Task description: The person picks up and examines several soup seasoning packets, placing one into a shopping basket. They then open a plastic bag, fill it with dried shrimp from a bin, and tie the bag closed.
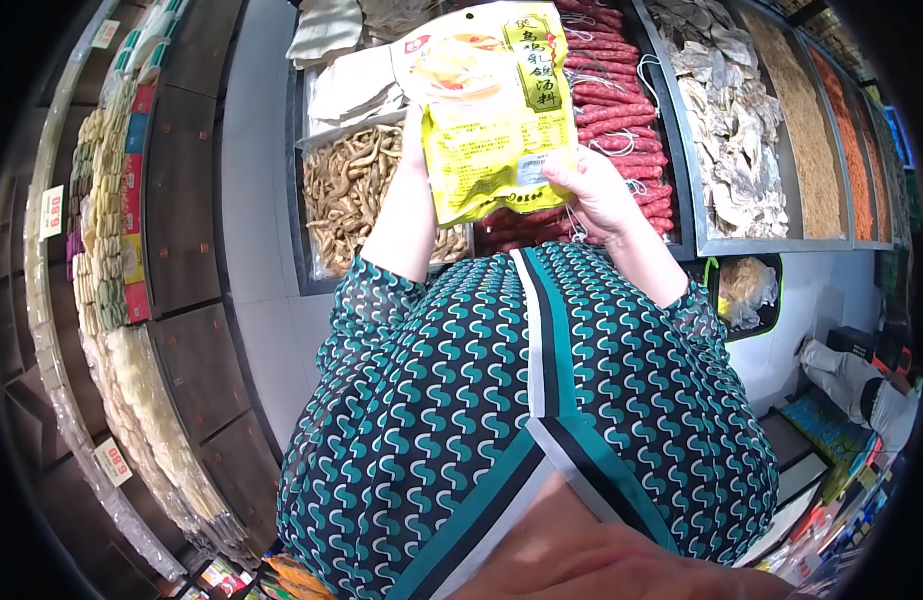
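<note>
A yellow printed food packet (491, 120) with a barcode sticker is held up in front of me, above the food display. My left hand (413, 150) grips its left edge, with most of the fingers hidden behind the packet. My right hand (593, 190) pinches the lower right corner, thumb on the front near the sticker. Behind the packet are red sausages (621, 120) tied with white string. Dried brown pieces (346, 185) fill a tray by my left forearm, below flat white sheets (356, 88).
Bins of dried grey-white food (731, 120), tan shreds (801, 130) and orange bits (843, 130) stand at the right. Shelves of packaged goods (106, 220) line the left. A black basket (749, 295) holds a plastic bag. Another person (846, 380) is at the far right.
</note>
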`<state>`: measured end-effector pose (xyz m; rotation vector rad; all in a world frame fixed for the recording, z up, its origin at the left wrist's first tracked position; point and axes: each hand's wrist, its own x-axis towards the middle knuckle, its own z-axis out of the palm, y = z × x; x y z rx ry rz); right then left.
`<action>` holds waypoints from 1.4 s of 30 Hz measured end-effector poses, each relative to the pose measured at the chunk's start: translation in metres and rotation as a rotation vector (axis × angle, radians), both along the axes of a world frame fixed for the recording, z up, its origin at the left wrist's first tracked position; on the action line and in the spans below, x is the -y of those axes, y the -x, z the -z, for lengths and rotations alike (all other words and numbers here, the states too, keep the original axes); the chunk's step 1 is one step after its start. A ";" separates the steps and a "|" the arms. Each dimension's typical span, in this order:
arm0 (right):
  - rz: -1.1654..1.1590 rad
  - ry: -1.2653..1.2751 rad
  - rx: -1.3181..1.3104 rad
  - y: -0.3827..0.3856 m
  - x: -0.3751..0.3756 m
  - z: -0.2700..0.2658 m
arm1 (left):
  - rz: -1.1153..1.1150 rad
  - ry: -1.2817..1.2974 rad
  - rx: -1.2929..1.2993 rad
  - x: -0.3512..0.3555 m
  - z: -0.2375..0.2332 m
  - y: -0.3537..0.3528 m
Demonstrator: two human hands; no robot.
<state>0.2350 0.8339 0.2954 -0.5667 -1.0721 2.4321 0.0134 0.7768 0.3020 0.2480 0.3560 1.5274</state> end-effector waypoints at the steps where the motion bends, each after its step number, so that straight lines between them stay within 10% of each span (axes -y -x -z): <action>1: 0.006 0.001 0.001 -0.005 -0.002 0.001 | 0.006 0.001 0.001 0.006 -0.005 -0.002; 4: 0.085 -0.063 0.106 -0.014 -0.004 0.003 | -0.006 -0.057 -0.020 0.015 -0.018 -0.010; 6: 0.104 -0.113 0.109 -0.016 -0.001 0.001 | -0.214 0.050 -0.612 0.012 -0.021 -0.016; 20: 0.189 0.007 0.069 -0.018 0.003 0.005 | -0.314 0.089 -0.397 0.008 -0.013 -0.020; 23: 0.216 0.045 0.032 -0.017 0.005 0.008 | -0.453 0.166 -0.643 0.011 -0.005 -0.019; 25: 0.146 -0.357 0.295 -0.025 0.011 -0.012 | -0.511 0.256 -1.014 0.021 -0.005 -0.022; 35: 0.166 -0.294 0.063 -0.004 -0.038 -0.027 | -0.469 0.120 -0.765 0.036 -0.031 -0.025; 42: 0.411 -0.640 -0.104 0.043 -0.153 -0.135 | -0.579 0.260 -0.781 0.087 -0.014 0.006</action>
